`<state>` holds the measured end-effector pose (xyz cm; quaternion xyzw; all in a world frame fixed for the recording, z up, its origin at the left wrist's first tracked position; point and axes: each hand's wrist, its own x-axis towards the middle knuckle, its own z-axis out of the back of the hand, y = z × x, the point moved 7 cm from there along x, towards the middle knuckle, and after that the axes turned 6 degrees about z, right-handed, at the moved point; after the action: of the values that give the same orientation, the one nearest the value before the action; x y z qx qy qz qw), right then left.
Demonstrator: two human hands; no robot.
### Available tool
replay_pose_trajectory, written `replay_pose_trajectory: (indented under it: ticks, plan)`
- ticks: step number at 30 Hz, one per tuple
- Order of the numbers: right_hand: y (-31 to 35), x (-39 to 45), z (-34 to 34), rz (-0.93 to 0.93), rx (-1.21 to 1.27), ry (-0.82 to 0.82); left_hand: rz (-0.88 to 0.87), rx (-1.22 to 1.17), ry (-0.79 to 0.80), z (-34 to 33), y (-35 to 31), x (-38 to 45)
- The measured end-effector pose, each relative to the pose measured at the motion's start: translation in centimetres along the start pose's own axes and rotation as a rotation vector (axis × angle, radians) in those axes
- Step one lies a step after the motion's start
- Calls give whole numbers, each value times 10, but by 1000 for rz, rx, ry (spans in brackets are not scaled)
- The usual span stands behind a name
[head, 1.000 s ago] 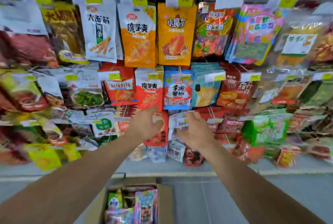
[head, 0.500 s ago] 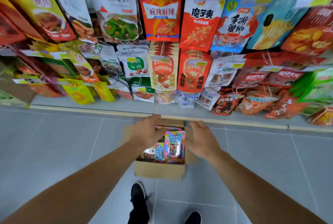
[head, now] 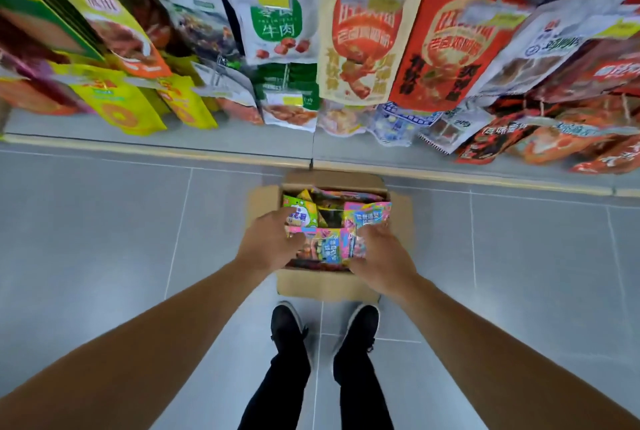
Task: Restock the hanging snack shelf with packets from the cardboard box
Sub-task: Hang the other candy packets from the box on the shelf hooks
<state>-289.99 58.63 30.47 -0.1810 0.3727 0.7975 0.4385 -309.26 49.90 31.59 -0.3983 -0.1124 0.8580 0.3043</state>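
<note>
Floor [head: 104,239]: grey tiles, running up to the base of the display.
Snack shelf [head: 346,31]: rows of hanging packets fill the top of the view, tightly overlapped, the lowest row drooping close to the base ledge.
Cardboard box [head: 322,286]: open on the floor just below the shelf, flaps spread, packed with bright packets; two black shoes [head: 287,325] stand just behind it.
Left hand [head: 273,242]: reaching into the box's left side, fingers curled down among the packets near a green packet [head: 300,213]; whether it grips anything, I cannot tell.
Right hand [head: 381,253]: at the box's right side, fingers bent over the edge of a pink and blue packet [head: 332,244]; a firm hold is not clear either.
Risk, grip: the packets look slick and crammed together, so pulling one could drag its neighbours out onto the floor.
Risk, hanging: the shelf pegs look full, so pushing more on could knock front packets loose.
Risk, sorting: many look-alike designs, so a packet may end up on the wrong peg.
</note>
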Motion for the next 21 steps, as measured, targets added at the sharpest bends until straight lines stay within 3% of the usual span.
replay_pose_trajectory:
  ticks: [13,21]
  plan:
    - [-95,173,-133,11,-68,134,76,35,99,-164,80,148]
    - [-135,254,-214,19,-84,162,-7,206,158,-246,127,228]
